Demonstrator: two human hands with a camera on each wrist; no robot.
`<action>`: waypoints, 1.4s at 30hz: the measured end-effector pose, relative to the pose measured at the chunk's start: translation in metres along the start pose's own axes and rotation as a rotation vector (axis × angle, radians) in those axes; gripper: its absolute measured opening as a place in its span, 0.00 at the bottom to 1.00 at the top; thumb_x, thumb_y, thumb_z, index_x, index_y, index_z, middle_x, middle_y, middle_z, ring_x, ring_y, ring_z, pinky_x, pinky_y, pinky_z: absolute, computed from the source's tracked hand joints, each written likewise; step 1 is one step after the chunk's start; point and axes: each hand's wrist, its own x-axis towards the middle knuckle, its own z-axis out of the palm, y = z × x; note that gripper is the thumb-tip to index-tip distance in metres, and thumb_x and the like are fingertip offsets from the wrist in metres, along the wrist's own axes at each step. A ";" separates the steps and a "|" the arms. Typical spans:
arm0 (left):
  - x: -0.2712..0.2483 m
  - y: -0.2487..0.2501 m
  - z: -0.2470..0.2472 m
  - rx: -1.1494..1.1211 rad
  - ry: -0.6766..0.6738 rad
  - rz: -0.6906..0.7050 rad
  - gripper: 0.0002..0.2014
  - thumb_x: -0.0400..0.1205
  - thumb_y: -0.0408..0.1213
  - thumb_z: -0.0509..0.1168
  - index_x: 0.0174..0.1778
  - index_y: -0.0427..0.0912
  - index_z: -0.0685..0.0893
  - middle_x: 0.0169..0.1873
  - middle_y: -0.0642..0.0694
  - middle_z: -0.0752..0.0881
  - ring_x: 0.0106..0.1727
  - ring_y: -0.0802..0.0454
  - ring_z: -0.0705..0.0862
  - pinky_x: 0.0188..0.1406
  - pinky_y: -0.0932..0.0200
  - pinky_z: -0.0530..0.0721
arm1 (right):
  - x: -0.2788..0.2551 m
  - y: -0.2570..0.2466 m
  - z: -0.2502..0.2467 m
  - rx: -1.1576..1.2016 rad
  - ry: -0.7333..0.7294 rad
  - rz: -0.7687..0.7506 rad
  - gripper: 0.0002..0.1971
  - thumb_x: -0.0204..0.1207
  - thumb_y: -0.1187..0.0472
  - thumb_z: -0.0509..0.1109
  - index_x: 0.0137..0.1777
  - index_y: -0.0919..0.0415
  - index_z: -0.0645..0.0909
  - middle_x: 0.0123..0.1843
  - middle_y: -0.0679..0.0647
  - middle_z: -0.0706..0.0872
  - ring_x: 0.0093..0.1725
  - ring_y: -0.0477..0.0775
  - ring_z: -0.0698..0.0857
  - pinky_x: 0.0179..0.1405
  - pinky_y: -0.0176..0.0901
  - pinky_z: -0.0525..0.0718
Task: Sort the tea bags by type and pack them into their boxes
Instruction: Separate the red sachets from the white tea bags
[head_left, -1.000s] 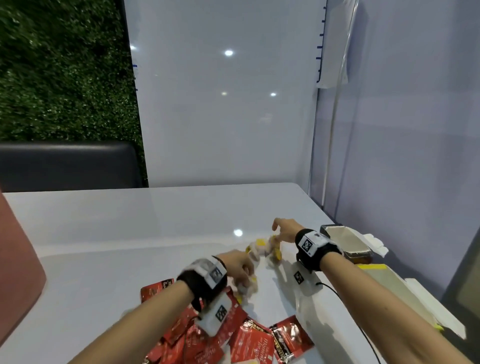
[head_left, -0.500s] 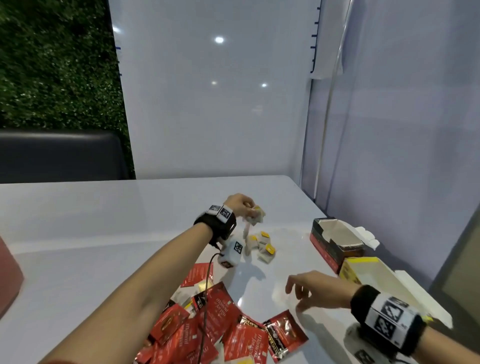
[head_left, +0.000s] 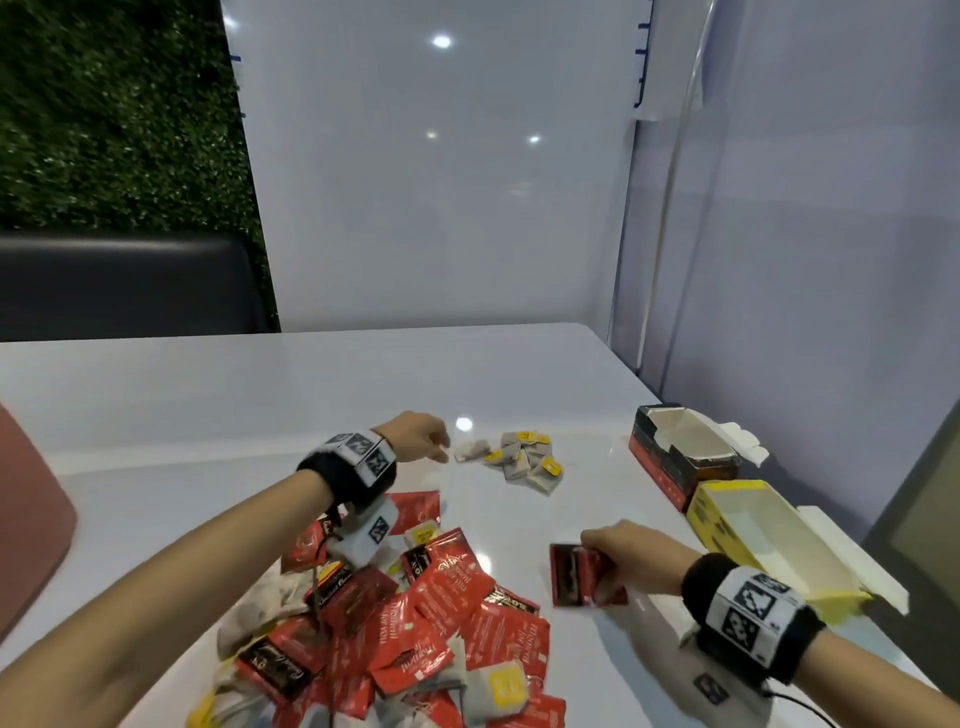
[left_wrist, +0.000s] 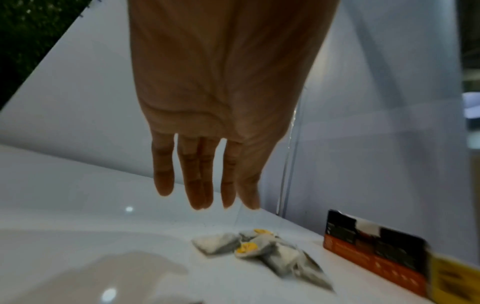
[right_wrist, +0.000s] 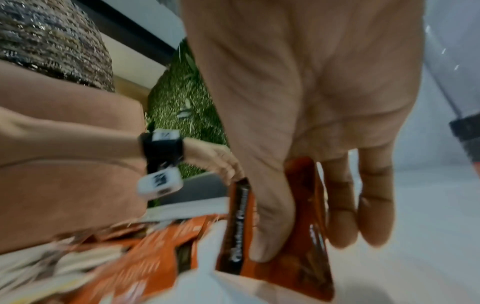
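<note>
A mixed heap of red sachets and white tea bags (head_left: 395, 634) lies on the white table near me. Farther out sits a small group of white tea bags with yellow tags (head_left: 524, 460) (left_wrist: 262, 248). My left hand (head_left: 421, 441) (left_wrist: 207, 170) hovers just left of that group with straight, empty fingers. My right hand (head_left: 618, 556) (right_wrist: 306, 205) pinches a red sachet (head_left: 576, 574) (right_wrist: 280, 242) between thumb and fingers, right of the heap. An open red-and-black box (head_left: 675, 457) (left_wrist: 374, 248) and an open yellow box (head_left: 748, 525) stand at the right.
A glass partition (head_left: 779, 234) rises close behind the boxes on the right. A white panel (head_left: 441, 182) backs the table's far edge. A dark seat back (head_left: 119, 286) and green hedge wall (head_left: 104, 104) are far left. A reddish object (head_left: 26, 519) sits at the left edge.
My left hand has let go of a white tea bag onto the far group and now hangs empty. My right hand has come back toward the heap and taken up a red sachet.
</note>
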 end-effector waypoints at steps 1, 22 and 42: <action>-0.012 -0.005 0.002 -0.005 0.006 0.007 0.16 0.80 0.43 0.68 0.61 0.39 0.82 0.59 0.42 0.84 0.62 0.46 0.81 0.59 0.59 0.75 | 0.000 0.000 -0.005 0.038 0.030 0.018 0.14 0.73 0.59 0.72 0.56 0.60 0.78 0.57 0.58 0.85 0.56 0.58 0.83 0.47 0.41 0.74; -0.066 0.007 0.021 -0.342 0.117 0.018 0.10 0.72 0.38 0.76 0.44 0.42 0.83 0.45 0.41 0.86 0.45 0.49 0.83 0.41 0.59 0.84 | 0.005 -0.076 0.044 0.181 0.073 -0.040 0.28 0.69 0.60 0.75 0.66 0.65 0.66 0.65 0.62 0.73 0.63 0.63 0.75 0.52 0.48 0.74; -0.087 -0.168 -0.005 -0.492 0.503 -0.612 0.29 0.73 0.34 0.75 0.69 0.35 0.76 0.65 0.32 0.80 0.65 0.37 0.79 0.65 0.52 0.77 | 0.030 -0.055 -0.042 0.823 0.009 -0.142 0.10 0.70 0.68 0.75 0.51 0.61 0.82 0.40 0.49 0.88 0.35 0.41 0.87 0.35 0.33 0.83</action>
